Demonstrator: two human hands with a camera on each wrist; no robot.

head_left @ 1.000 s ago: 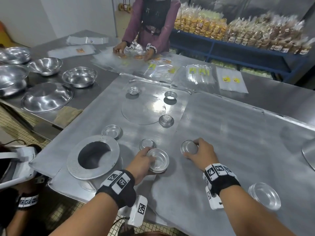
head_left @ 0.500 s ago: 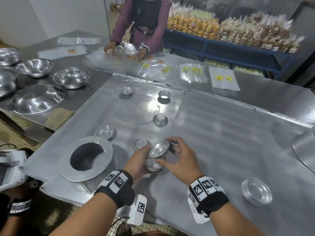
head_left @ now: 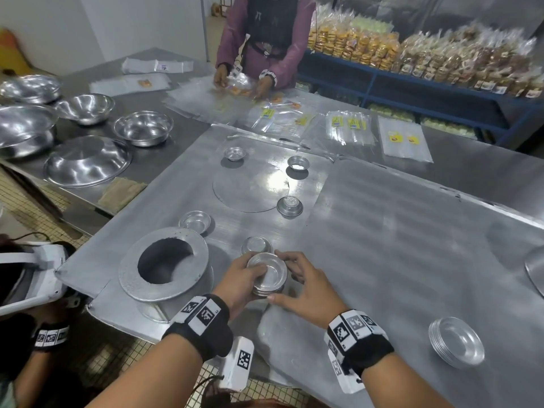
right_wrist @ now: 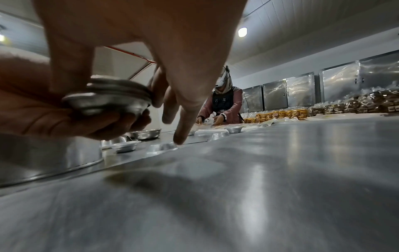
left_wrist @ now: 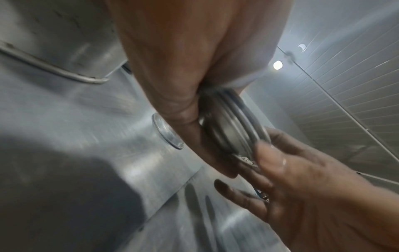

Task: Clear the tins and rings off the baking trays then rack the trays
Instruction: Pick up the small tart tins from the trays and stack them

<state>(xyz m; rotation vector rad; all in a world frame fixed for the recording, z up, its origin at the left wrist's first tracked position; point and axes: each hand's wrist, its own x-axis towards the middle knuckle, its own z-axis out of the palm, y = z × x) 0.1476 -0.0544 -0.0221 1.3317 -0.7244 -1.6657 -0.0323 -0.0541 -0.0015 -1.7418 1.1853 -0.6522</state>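
Note:
My left hand (head_left: 245, 279) grips a short stack of small round tins (head_left: 267, 274) just above the near tray (head_left: 397, 245). My right hand (head_left: 297, 278) spreads around the stack; its thumb and one fingertip touch the rim, and the other fingers stay straight. The left wrist view shows the stack (left_wrist: 233, 126) edge-on in my left palm. From the right wrist the stack (right_wrist: 112, 97) hangs over the tray. An upturned tin (head_left: 256, 245) lies just beyond my hands. More loose tins (head_left: 195, 221) (head_left: 290, 205) (head_left: 298, 163) sit on the far tray (head_left: 164, 195), beside a tall ring mould (head_left: 166, 267).
Another stack of tins (head_left: 456, 344) rests at the near right. A flat round disc (head_left: 250, 187) lies on the far tray. Steel bowls (head_left: 143, 128) fill the left table. A person in a purple sleeve (head_left: 232, 45) bags goods across the table. Shelves of packed biscuits (head_left: 412, 51) line the back.
My right hand picked a tin off the tray, carried it left and set it into the stack in my left hand. The tin now sits level on top.

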